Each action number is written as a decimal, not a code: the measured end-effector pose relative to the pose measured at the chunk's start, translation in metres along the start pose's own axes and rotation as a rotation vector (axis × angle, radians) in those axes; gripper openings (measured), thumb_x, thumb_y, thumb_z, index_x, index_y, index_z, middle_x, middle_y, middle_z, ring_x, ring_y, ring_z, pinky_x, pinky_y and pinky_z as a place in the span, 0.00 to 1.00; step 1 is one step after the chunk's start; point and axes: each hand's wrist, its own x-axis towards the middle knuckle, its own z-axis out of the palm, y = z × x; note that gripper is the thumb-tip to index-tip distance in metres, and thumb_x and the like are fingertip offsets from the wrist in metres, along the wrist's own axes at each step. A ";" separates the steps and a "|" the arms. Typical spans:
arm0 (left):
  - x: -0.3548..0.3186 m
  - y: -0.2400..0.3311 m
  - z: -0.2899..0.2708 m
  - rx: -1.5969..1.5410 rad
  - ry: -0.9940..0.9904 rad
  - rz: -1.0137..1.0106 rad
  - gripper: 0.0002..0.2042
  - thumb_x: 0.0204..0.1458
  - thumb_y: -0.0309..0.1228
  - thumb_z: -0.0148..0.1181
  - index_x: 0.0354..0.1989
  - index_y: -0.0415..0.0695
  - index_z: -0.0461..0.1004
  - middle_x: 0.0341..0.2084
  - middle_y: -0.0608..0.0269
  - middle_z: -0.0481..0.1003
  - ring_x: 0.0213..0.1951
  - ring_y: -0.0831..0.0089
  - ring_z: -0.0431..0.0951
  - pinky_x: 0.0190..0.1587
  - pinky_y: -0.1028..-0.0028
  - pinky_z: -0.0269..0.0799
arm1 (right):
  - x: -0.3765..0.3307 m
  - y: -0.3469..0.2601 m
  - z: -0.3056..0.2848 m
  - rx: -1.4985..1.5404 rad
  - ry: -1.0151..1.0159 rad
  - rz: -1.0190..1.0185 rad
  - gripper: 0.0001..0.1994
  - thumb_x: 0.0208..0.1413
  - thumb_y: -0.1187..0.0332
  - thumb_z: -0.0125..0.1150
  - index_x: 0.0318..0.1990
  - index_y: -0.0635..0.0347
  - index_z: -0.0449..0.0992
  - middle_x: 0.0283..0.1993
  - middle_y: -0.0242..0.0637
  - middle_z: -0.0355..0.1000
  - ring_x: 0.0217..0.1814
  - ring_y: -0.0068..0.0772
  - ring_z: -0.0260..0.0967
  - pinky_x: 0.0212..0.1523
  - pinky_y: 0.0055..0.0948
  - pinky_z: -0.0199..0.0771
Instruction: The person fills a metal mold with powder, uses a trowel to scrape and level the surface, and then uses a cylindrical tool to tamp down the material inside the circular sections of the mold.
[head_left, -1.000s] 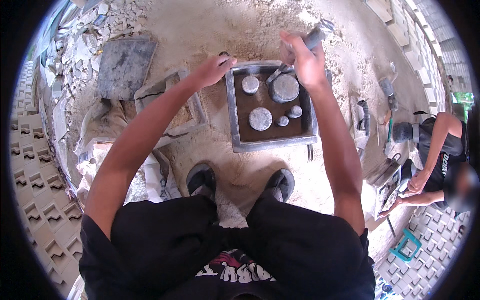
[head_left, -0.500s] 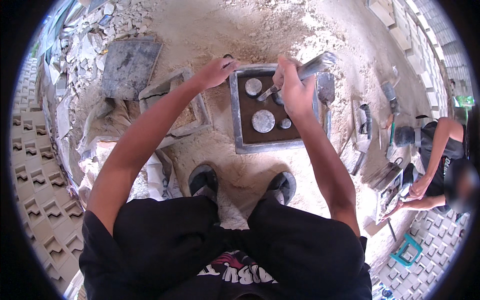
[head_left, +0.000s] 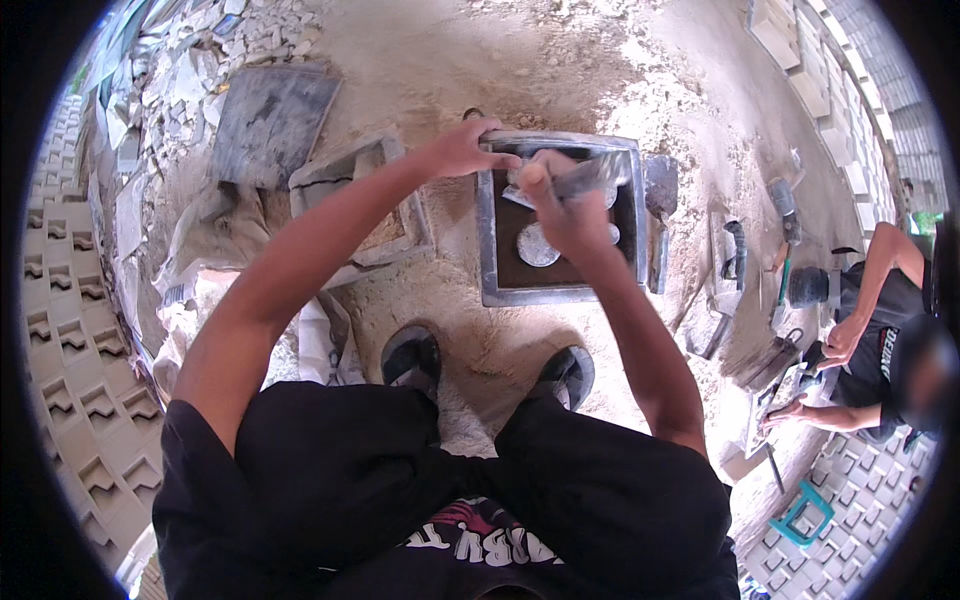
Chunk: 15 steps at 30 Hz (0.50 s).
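A grey square mould frame [head_left: 487, 240] lies on the ground in front of my feet, with brown material and round pale discs inside. One disc [head_left: 538, 245] shows below my right hand; others are partly covered. My right hand [head_left: 570, 205] is closed around a grey flat-ended hand tool [head_left: 592, 177] and holds it over the mould. The tool is blurred, so its exact kind is unclear. Over the frame's upper left corner is my left hand [head_left: 462, 150], thumb stretched inward and apart from the fingers.
Left of the mould sits another frame [head_left: 415, 225], a dark slab [head_left: 270, 125] behind it. A flat tool [head_left: 660, 185] lies against the mould's right side. Farther right are scattered tools and a co-worker's hands [head_left: 785, 412] at a smaller mould. Stacked blocks [head_left: 75, 330] line the left.
My right hand has moved left and slightly down with the tool, its broad end swinging lower. My left hand has shifted right, thumb now extending over the mould. The co-worker's hands have moved apart.
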 end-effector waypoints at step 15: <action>0.019 0.002 -0.010 0.057 -0.164 -0.190 0.35 0.33 0.59 0.70 0.40 0.38 0.76 0.34 0.51 0.76 0.39 0.59 0.76 0.42 0.64 0.69 | 0.012 -0.015 0.031 0.041 0.383 -0.187 0.17 0.64 0.59 0.53 0.28 0.63 0.69 0.20 0.29 0.65 0.23 0.15 0.59 0.24 0.23 0.60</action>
